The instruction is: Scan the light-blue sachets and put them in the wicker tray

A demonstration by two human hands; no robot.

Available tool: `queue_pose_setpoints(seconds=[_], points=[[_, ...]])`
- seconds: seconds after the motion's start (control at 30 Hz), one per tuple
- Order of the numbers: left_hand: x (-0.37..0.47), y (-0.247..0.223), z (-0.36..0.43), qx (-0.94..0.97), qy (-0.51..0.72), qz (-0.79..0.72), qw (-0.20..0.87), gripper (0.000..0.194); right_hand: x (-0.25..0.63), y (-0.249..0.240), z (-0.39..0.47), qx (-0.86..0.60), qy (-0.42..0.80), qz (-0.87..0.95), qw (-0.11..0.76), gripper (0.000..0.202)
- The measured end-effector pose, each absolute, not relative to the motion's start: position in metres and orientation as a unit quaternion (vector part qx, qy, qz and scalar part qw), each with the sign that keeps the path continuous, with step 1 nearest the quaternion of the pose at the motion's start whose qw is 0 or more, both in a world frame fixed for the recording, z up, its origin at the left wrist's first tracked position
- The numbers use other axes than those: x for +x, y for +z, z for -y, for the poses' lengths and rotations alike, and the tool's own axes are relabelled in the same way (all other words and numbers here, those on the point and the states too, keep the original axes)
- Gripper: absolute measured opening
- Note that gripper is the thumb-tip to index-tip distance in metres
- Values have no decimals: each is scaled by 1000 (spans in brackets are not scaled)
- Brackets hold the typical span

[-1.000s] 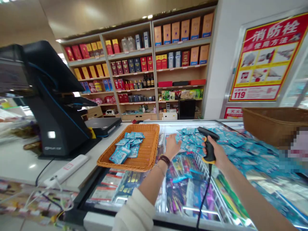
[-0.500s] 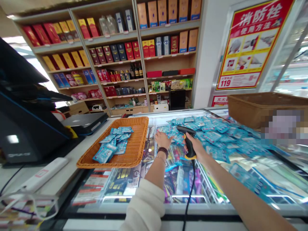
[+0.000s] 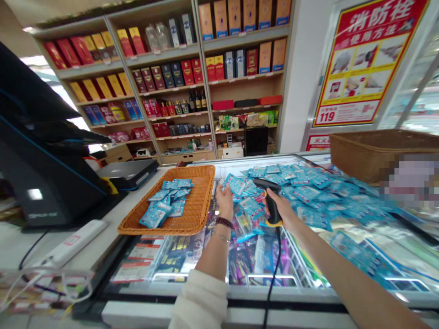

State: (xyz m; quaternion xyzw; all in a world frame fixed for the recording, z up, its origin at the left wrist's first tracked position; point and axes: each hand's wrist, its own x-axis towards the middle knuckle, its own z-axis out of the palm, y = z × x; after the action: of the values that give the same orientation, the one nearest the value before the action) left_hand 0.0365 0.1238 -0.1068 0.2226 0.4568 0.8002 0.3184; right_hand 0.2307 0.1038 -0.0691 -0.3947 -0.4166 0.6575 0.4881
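Note:
My left hand (image 3: 224, 202), with a beaded bracelet on its wrist, is closed on the edge of a blue packet (image 3: 235, 184) and holds it up beside the orange wicker basket (image 3: 197, 214). In the basket lie several more blue packets (image 3: 156, 214). My right hand (image 3: 283, 210) grips a black and yellow barcode scanner (image 3: 272, 205); its head points left toward the packet, and its cord hangs down in front. A large pile of blue packets (image 3: 308, 194) spreads over the glass freezer top around and beyond the scanner.
A brown basket (image 3: 363, 151) stands at the back right. At left are a dark checkout terminal (image 3: 44, 183), a flat black scale (image 3: 128, 173) and a white power strip (image 3: 73, 242) with cables. Shelves of boxed goods (image 3: 164, 75) line the far wall.
My left hand was open above the packets; now its fingers are closed on one, which is lifted and turned beside the basket. My right hand keeps the scanner in nearly the same place.

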Motion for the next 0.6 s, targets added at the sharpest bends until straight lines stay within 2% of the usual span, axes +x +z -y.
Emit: queue_pose_setpoints(seconds=[0.17,0.6], points=[[34,-106,-124,203,809,-426,350,40,231,-67,-102,-364,645,487,463,47],[32,-114,-129,221,810,-451,302,56,232,-66,-99,-367,623,540,431,55]])
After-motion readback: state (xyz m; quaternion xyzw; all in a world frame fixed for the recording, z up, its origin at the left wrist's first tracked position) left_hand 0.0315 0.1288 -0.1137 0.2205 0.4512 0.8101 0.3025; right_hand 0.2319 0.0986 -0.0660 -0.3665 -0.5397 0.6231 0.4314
